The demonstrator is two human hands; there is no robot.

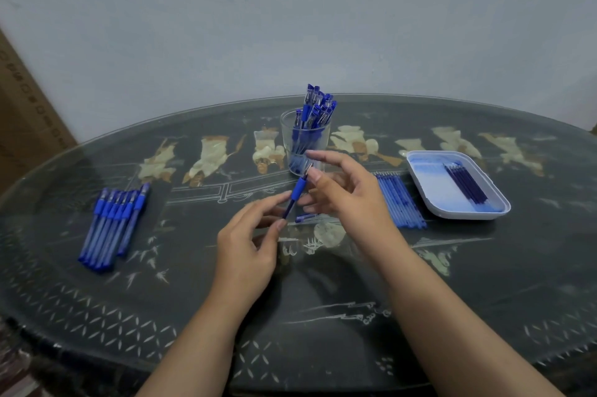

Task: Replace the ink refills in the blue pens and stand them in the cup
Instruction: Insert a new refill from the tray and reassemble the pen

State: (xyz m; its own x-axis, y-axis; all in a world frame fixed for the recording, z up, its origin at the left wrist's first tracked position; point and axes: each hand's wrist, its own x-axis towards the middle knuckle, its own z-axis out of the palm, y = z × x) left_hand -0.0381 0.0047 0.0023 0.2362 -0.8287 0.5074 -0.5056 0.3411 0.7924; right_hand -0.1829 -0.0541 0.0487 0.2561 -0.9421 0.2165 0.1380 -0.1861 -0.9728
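Observation:
Over the middle of the table my left hand (248, 235) pinches the lower end of a blue pen (296, 192), which tilts up to the right. My right hand (342, 193) touches the pen's metal tip with thumb and fingertip, its other fingers spread. A small blue pen cap (307, 218) lies on the table beneath the hands. Behind them a clear glass cup (305, 144) holds several capped blue pens upright. Several more blue pens (113, 225) lie in a row at the left. A row of light blue refills (400, 201) lies just right of my right hand.
A white plastic tray (429, 190) at the right holds several dark blue refills (465, 183). The oval table (323, 299) has a dark patterned glass top, its curved edge near me. A cardboard box (26, 125) leans at the far left by the wall.

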